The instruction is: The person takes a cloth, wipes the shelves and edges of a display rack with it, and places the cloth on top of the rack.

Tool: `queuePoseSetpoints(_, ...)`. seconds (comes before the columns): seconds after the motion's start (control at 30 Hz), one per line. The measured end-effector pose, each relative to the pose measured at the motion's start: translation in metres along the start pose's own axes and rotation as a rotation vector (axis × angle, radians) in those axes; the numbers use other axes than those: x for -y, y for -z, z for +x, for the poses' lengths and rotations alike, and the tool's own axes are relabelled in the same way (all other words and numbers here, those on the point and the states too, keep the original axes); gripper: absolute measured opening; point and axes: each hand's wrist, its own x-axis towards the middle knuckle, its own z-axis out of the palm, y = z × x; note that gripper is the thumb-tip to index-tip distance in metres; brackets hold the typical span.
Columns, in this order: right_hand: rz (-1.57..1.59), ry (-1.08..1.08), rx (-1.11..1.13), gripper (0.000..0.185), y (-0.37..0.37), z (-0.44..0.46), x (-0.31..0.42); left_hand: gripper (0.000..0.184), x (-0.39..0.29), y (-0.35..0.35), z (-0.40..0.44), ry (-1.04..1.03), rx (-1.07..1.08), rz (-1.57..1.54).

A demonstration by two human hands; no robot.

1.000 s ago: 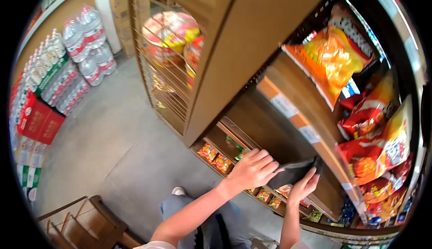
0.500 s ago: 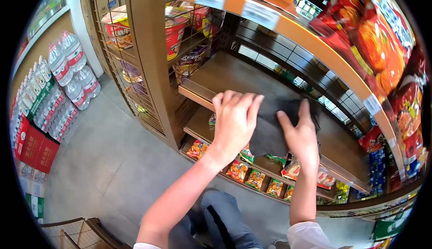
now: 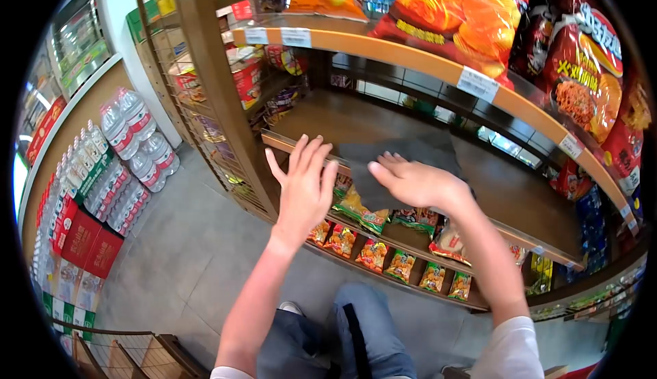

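A black cloth (image 3: 417,152) lies spread over the brown shelf board and hangs down past its front edge. My right hand (image 3: 421,182) rests against the cloth, its fingers pointing left and stretched out along the fabric; what is under the palm is hidden. To the left, my left hand (image 3: 304,180) is open, fingers spread, in front of the shelf's front edge (image 3: 274,138). Nothing is held in it, and it is apart from the cloth.
Bagged snacks (image 3: 452,16) stand on the upper shelf, above its orange price rail (image 3: 410,50). Small snack packets (image 3: 373,254) line the lower tiers. Water bottles (image 3: 140,129) are stacked at left on the grey floor (image 3: 171,242). A wire-sided rack (image 3: 123,358) stands at the lower left.
The cloth has gone from bunched and blurred to spread flatter. My right hand has turned to point left and come onto it. My left hand has shifted left and its fingers have spread.
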Motion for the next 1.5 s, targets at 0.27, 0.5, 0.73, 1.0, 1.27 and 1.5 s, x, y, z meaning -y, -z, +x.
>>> queuePoseSetpoints(0.27, -0.130, 0.076, 0.248, 0.075, 0.021, 0.012, -0.039, 0.041, 0.002, -0.004, -0.016, 0.092, 0.066, -0.148)
queuePoseSetpoints(0.5, -0.278, 0.626, 0.059, 0.072, 0.004, 0.118, -0.021, 0.045, 0.010, -0.006, -0.018, 0.058, 0.039, -0.219)
queuePoseSetpoints(0.73, -0.268, 0.868, -0.049, 0.074, -0.007, 0.185, 0.023, 0.051, 0.015, -0.004, -0.017, 0.102, 0.014, -0.266)
queuePoseSetpoints(1.0, -0.184, 0.757, 0.109, 0.110, 0.014, 0.114, -0.034, 0.049, 0.022, -0.001, -0.019, 0.056, 0.008, -0.213)
queuePoseSetpoints(1.27, -0.067, 0.618, 0.260, 0.118, 0.035, 0.036, -0.102, 0.048, 0.022, -0.005, -0.022, 0.082, -0.014, -0.345)
queuePoseSetpoints(1.5, -0.290, 0.700, 0.010, 0.113, 0.010, 0.144, -0.009, 0.047, 0.023, -0.007, -0.023, 0.078, -0.022, -0.354)
